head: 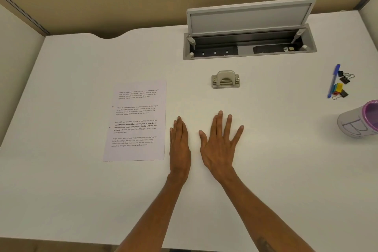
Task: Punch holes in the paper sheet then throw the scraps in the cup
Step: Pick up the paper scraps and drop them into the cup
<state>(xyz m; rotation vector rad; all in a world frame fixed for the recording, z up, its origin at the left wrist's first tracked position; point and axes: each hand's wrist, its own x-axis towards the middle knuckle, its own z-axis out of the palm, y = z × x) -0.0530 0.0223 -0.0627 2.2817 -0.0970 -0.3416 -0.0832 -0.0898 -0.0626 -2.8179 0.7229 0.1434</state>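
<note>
A printed paper sheet lies flat on the white desk, left of centre, with two small dark marks near its left margin. A grey metal hole punch stands further back, right of the sheet. At the right edge a white cup with a purple rim is partly cut off. My left hand rests palm down beside the sheet's right edge, fingers together. My right hand lies flat next to it with fingers spread. Neither hand holds anything.
An open cable box with a raised grey lid is set into the desk at the back. A blue pen and several binder clips lie at the far right. Beige partition walls surround the desk.
</note>
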